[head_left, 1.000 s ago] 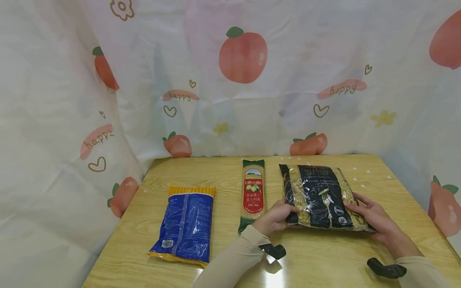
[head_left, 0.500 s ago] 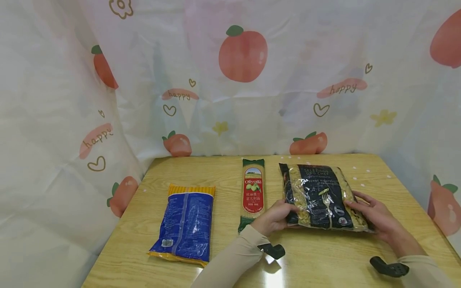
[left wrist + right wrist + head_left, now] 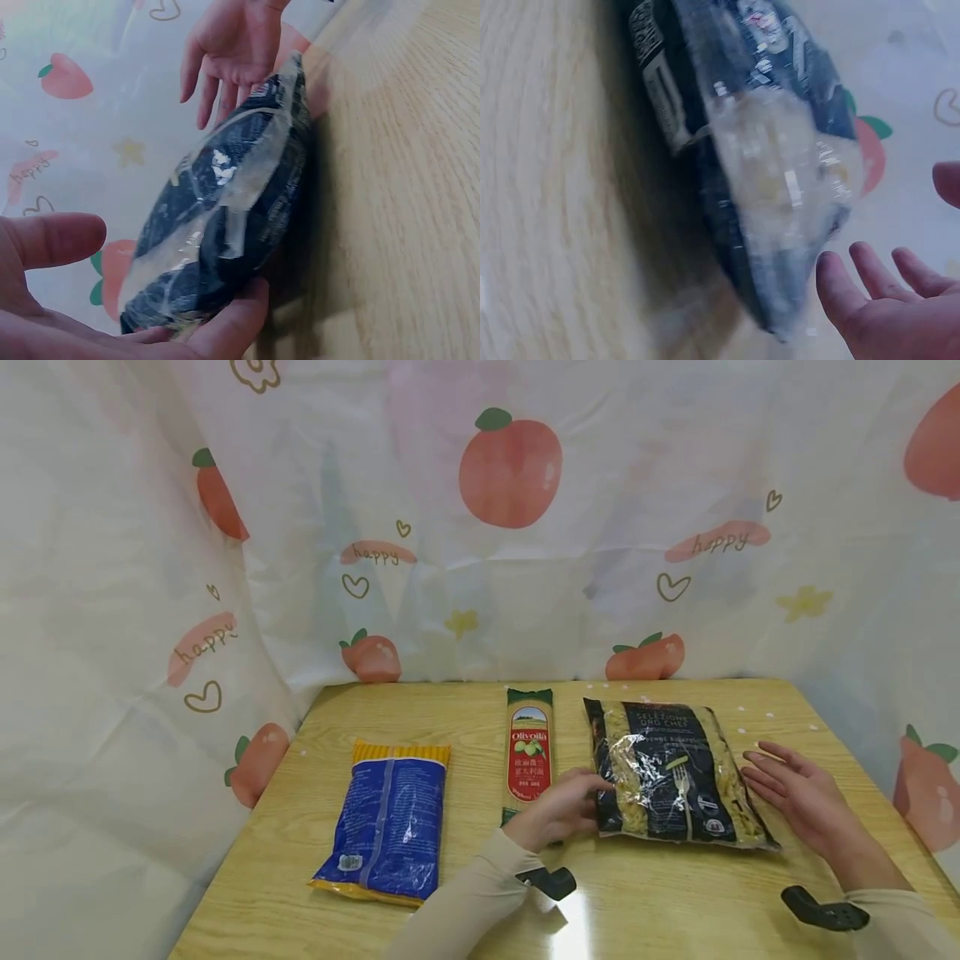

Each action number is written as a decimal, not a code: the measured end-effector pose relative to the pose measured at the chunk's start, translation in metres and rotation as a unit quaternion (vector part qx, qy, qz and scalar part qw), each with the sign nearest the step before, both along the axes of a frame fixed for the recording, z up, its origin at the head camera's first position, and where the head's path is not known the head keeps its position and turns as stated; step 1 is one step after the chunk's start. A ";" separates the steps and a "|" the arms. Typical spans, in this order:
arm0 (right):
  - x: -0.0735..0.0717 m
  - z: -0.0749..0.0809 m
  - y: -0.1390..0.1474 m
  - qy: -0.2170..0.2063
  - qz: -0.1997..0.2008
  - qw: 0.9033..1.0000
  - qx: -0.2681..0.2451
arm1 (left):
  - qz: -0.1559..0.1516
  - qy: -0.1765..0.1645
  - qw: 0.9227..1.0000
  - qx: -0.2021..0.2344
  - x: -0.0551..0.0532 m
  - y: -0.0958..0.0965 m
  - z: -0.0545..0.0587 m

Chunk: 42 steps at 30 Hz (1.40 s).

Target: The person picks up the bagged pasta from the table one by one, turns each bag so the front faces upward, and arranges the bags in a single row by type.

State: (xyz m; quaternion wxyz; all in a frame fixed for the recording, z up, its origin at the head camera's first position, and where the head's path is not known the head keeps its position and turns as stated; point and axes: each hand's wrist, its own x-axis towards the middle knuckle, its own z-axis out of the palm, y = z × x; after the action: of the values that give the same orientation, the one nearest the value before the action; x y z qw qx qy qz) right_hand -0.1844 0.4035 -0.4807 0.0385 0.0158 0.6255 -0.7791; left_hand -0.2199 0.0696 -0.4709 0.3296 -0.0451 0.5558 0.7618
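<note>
A black and clear bag of penne pasta (image 3: pixel 667 772) lies on the table at the right in the head view. My left hand (image 3: pixel 562 810) is at its lower left side; in the left wrist view the thumb (image 3: pixel 64 238) stands off the bag, while the fingers are right at its near end. On the other side, my right hand (image 3: pixel 813 802) is apart from the bag, its fingers loosely extended. The right wrist view has those fingertips beside the bag's end (image 3: pixel 772 180). A green-ended spaghetti packet (image 3: pixel 529 752) lies close behind the left hand, which overlaps its lower end.
A blue and yellow bag (image 3: pixel 390 827) lies on the left of the wooden table (image 3: pixel 637 902). A white curtain (image 3: pixel 510 593) printed with fruit hangs along the table's back and sides.
Both hands have let go of the penne bag and drawn outward, left hand to the left, right hand to the right. The bag has settled flatter on the table.
</note>
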 end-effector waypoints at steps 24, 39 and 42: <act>0.012 0.033 -0.073 0.121 0.008 0.992 0.045 | -0.063 0.133 0.989 0.009 0.004 -0.111 0.033; 0.010 0.048 -0.149 0.106 0.070 0.985 0.120 | -0.014 0.182 0.983 -0.027 0.014 -0.191 0.048; 0.009 0.051 -0.163 0.095 0.082 0.984 0.130 | 0.008 0.179 0.983 -0.042 0.015 -0.207 0.052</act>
State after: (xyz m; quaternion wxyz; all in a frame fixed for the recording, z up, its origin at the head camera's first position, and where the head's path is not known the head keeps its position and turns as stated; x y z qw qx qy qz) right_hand -0.1756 0.2400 -0.4298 0.0400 -0.1045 0.7216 -0.6832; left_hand -0.2047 -0.1379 -0.4191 0.2163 0.0735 0.6368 0.7364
